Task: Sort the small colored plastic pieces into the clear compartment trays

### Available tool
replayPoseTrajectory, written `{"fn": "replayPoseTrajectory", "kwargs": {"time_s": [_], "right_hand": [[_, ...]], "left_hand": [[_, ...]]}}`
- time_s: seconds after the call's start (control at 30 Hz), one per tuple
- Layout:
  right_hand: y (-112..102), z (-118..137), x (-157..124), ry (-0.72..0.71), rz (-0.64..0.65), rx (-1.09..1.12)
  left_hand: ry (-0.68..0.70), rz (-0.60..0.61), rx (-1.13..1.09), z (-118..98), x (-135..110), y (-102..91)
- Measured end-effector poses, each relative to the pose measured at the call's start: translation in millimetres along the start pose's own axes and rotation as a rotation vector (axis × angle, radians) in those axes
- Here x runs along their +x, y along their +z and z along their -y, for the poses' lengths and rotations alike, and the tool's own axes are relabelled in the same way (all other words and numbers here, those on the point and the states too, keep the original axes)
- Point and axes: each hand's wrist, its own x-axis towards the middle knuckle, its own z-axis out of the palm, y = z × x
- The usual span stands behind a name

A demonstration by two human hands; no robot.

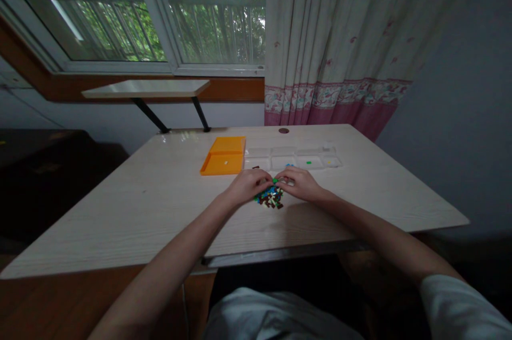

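Observation:
A heap of small building bricks [270, 199] in brown, blue, green and cream lies on the table under my fingertips. My left hand [251, 185] is closed at the heap's left side, thumb and fingers pinched together. From the right, my right hand [301, 184] comes in with its fingers curled in a pinch too. A small green brick [275, 181] shows between the fingertips of both hands. Just behind the hands stands a clear plastic compartment tray [283, 161]; one compartment holds a green piece [309, 162], and blue pieces [289, 165] show beyond my right hand.
An open orange case [222, 163] with a small white piece [226, 162] inside adjoins the tray's left end. A raised shelf [148, 88] on black legs stands at the table's [120, 212] back left. Behind are a window and a curtain [320, 62].

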Motion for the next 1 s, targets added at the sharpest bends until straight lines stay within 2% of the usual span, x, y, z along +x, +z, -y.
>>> {"fn": "replayPoseTrajectory", "kwargs": {"time_s": [0.13,0.23,0.37,0.47,0.67,0.87,1.0], "right_hand": [[-4.7,3.4,1.6,0.012,-0.035,0.024],[-15.2,1.7,2.9,0.047,-0.099,0.011],[-33.0,-9.3,3.5,0.1,-0.262,-0.077],[-41.9,-16.7,3.5,0.112,-0.327,-0.135],[-43.1,-18.8,3.8,0.098,-0.316,-0.141],[-42.2,-17.1,3.5,0.069,-0.321,-0.149],[-45.2,-19.3,4.3,0.091,-0.276,-0.171]], "left_hand": [[-0.063,-0.048,0.022,-1.5,-0.2,-3.0],[-0.144,-0.062,0.126,3.4,-0.1,-6.1],[-0.215,0.044,0.295,15.1,0.2,-7.7],[-0.216,0.122,0.327,20.0,0.3,-6.5],[-0.188,0.196,0.346,19.6,0.5,-3.8],[-0.181,0.198,0.355,19.2,0.3,-3.3],[-0.186,0.192,0.35,19.1,0.8,-3.3]]}}
